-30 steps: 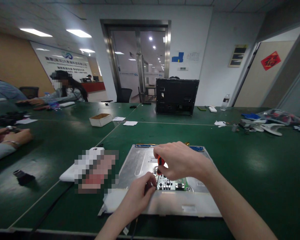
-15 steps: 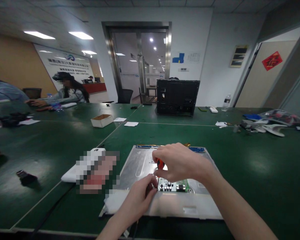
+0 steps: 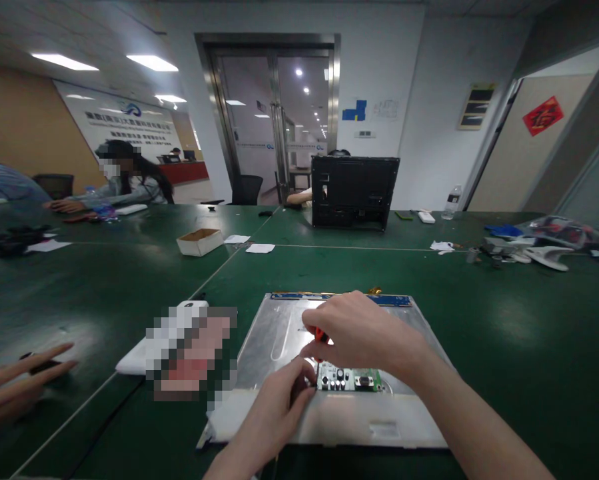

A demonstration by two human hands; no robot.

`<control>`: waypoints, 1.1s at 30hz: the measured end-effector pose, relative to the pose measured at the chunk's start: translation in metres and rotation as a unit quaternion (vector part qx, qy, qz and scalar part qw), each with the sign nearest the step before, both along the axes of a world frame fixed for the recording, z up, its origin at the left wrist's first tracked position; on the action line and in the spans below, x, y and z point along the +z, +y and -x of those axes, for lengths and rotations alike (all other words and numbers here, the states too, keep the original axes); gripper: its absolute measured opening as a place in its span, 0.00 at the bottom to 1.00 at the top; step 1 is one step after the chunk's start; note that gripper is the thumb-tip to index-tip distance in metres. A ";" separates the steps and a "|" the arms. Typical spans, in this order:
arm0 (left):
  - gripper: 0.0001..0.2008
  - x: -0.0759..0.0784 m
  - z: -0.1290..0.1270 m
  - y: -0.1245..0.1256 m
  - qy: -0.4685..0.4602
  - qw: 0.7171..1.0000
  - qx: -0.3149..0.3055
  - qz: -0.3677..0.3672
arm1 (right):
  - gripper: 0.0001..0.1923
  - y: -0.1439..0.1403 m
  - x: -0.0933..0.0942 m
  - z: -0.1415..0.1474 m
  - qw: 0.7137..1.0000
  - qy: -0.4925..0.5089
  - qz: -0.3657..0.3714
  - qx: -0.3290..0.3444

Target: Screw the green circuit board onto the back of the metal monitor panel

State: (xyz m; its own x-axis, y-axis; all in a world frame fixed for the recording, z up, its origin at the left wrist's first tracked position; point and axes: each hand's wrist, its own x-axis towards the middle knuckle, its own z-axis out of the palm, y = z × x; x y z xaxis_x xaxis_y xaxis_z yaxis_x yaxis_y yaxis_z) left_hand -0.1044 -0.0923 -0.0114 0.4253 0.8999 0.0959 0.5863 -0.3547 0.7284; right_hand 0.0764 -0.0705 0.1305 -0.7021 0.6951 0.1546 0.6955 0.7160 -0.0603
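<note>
My right hand (image 3: 362,330) is closed from above round the red and black handle of a screwdriver (image 3: 321,335), held upright with its shaft pointing down. Beneath it lies a flat silver display panel (image 3: 264,337) with a small green circuit board (image 3: 349,379) near its front. At the board's left edge, my left hand (image 3: 282,397) has its thumb and fingers pinched together beside the screwdriver's shaft. Whatever sits between those fingers is hidden. The screwdriver's tip cannot be made out clearly.
Left of the panel lie a white object (image 3: 134,353) and a blurred-out pinkish item (image 3: 194,360). A co-worker's hand (image 3: 14,390) covers a small dark object at the left. Farther back are an open box (image 3: 199,243), a black monitor casing (image 3: 354,193) and a bottle (image 3: 451,203).
A co-worker's hand has reached in from the left over the small dark object. An arm now shows beside the monitor casing. My hands keep their grip, and the view has shifted slightly.
</note>
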 end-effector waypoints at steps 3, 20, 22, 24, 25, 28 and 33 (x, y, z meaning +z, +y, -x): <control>0.05 -0.001 0.000 0.000 -0.013 1.000 -0.012 -0.008 | 0.07 -0.003 0.001 -0.004 1.000 0.007 0.013 0.027; 0.06 0.002 -0.002 0.001 0.002 1.000 -0.008 -0.015 | 0.09 -0.001 0.001 -0.006 0.999 -0.003 0.035 0.027; 0.06 0.004 -0.002 0.000 0.009 1.000 -0.008 -0.008 | 0.09 0.001 0.001 -0.006 0.999 -0.005 0.031 0.021; 0.06 0.006 -0.003 0.000 0.011 1.000 -0.005 -0.006 | 0.08 0.004 0.000 -0.003 1.000 -0.006 0.009 0.003; 0.06 0.006 -0.003 0.000 0.010 1.000 -0.004 -0.006 | 0.08 0.005 -0.002 -0.001 1.000 -0.007 -0.003 -0.007; 0.06 0.006 -0.004 0.000 0.006 1.000 0.002 -0.006 | 0.16 0.006 -0.004 0.004 0.999 -0.012 -0.018 -0.032; 0.06 0.003 -0.005 0.000 -0.015 1.000 0.009 -0.020 | 0.07 -0.002 -0.003 -0.001 0.999 0.009 0.011 0.030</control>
